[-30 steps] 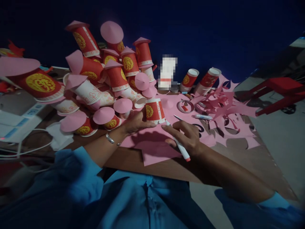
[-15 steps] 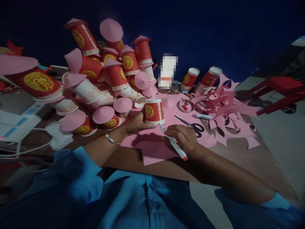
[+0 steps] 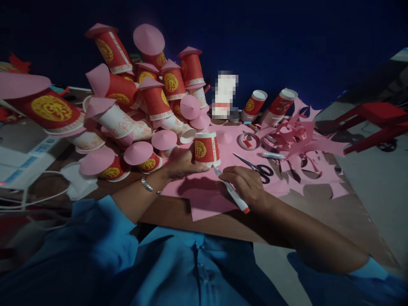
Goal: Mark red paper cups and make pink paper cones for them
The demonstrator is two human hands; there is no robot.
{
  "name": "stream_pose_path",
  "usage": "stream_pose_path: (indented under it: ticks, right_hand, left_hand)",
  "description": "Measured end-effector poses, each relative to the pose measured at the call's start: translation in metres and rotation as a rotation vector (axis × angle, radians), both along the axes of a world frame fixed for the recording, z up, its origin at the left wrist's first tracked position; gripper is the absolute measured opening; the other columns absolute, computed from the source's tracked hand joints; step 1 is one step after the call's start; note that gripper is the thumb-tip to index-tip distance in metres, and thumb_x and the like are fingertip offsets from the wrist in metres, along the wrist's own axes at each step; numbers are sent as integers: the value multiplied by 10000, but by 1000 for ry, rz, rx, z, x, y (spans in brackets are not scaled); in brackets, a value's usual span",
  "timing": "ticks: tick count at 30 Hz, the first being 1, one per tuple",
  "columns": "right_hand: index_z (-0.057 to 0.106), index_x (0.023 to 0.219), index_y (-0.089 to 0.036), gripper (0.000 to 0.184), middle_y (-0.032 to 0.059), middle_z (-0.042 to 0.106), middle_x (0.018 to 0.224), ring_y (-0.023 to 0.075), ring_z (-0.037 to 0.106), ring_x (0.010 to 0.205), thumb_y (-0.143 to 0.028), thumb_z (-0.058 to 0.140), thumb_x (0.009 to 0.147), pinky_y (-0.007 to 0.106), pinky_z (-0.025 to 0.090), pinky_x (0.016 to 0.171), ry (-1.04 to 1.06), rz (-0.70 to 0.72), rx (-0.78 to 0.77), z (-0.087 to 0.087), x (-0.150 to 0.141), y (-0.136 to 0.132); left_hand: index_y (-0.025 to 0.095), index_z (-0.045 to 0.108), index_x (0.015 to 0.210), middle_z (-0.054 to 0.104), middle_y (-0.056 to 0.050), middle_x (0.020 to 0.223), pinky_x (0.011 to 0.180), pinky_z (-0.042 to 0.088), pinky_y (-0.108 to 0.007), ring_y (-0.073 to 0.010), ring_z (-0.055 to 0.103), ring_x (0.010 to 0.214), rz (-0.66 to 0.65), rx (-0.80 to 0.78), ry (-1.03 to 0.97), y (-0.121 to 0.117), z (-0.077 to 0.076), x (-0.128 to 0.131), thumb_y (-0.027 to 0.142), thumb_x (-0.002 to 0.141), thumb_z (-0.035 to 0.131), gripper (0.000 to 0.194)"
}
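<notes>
My left hand (image 3: 183, 165) grips a red paper cup (image 3: 206, 148) with a yellow emblem, held upside down over the pink paper (image 3: 207, 204). The thumb lies along the cup's lower rim, and the fingers behind it are hidden. Curled around a white marker (image 3: 234, 196) with a red end is my right hand (image 3: 245, 183). The marker's tip points up and left and meets or nearly meets the cup's lower rim; I cannot tell whether it touches. Just beyond my right hand lie black-handled scissors (image 3: 262, 171).
Several cups with pink paper cones (image 3: 156, 100) are piled at left. A tape roll (image 3: 249, 141), a glue-like tube (image 3: 272, 156) and pink paper scraps (image 3: 302, 148) lie right. Two cup stacks (image 3: 279, 108) lean behind. A red stool (image 3: 376, 112) stands beyond the table.
My right hand has curled its fingers and brought the marker tip left to the cup's rim, uncovering the scissors. The cup has turned slightly in my left hand.
</notes>
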State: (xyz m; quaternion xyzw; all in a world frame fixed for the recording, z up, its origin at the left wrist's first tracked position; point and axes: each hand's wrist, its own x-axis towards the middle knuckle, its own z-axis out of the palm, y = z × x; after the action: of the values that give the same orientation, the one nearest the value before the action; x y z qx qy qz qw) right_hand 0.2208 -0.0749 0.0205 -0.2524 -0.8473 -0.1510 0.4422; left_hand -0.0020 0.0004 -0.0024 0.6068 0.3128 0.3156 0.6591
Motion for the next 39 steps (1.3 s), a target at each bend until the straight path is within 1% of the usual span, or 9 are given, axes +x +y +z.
stream_pose_path:
  ticks: [4, 8, 12, 18, 22, 26, 32, 35, 39]
  right_hand:
    - [602, 1022, -168, 96, 48, 715, 790, 163, 694, 686, -147, 671, 959, 261, 555, 610, -1, 1, -4, 0, 0, 0]
    - [600, 1050, -186, 88, 40, 725, 823, 150, 691, 700, -157, 647, 981, 255, 556, 618, -13, -16, -13, -1, 1, 0]
    - [599, 1066, -186, 111, 44, 730, 840, 146, 699, 725, -173, 667, 980, 246, 553, 630, -32, 15, -18, 0, 1, 0]
    - [600, 1041, -168, 87, 45, 706, 785, 144, 636, 650, -147, 642, 967, 250, 518, 590, 1, 57, 21, 3, 0, -1]
    - [606, 1016, -174, 110, 32, 692, 776, 145, 628, 641, -111, 651, 938, 258, 503, 593, 6, 36, 5, 3, 0, -1]
    - [600, 1002, -185, 77, 25, 687, 765, 140, 613, 631, -135, 639, 957, 253, 492, 583, -3, 16, 16, 3, 0, 0]
    - [600, 1010, -175, 103, 39, 702, 781, 137, 632, 642, -135, 668, 945, 242, 499, 580, -22, 16, 10, 2, 1, 1]
    - [599, 1016, -181, 100, 41, 711, 794, 139, 650, 656, -140, 662, 950, 244, 512, 591, -15, 3, 4, 0, 2, 2]
    - [599, 1024, -197, 105, 33, 720, 798, 147, 679, 686, -148, 658, 952, 251, 528, 609, 9, -19, 11, -1, 1, 3]
  left_hand:
    - [201, 594, 1201, 743, -79, 1085, 914, 542, -452, -284, 694, 1013, -12, 5, 5, 0, 0, 1, 401, 712, 889, 605]
    - [197, 555, 1219, 734, -71, 1054, 858, 546, -425, -265, 692, 966, 4, 17, 31, -1, 2, 1, 405, 700, 889, 651]
    - [184, 528, 1257, 733, -91, 1122, 899, 549, -433, -283, 693, 1034, 7, 44, 63, -2, 5, 2, 398, 705, 874, 685]
    - [187, 509, 1293, 714, -100, 1188, 952, 533, -454, -298, 673, 1117, 8, 18, 70, -1, 6, 1, 397, 680, 874, 743]
    - [198, 510, 1277, 707, -61, 1090, 897, 527, -425, -252, 668, 1008, 4, -7, 50, -2, 6, 1, 392, 679, 876, 728]
    - [186, 521, 1245, 698, -52, 1052, 861, 520, -396, -222, 655, 941, 0, -25, 9, -3, 8, 1, 376, 686, 886, 694]
    - [186, 532, 1231, 678, -22, 939, 732, 489, -338, -182, 620, 809, 2, -33, 16, -3, 7, 0, 362, 688, 897, 677]
    - [185, 542, 1248, 692, -32, 941, 736, 497, -350, -197, 637, 820, 0, -11, 16, -2, 5, -1, 350, 700, 892, 671]
    - [185, 557, 1251, 718, -54, 980, 808, 527, -383, -229, 675, 893, -1, 7, 5, -1, 2, -1, 326, 713, 886, 646]
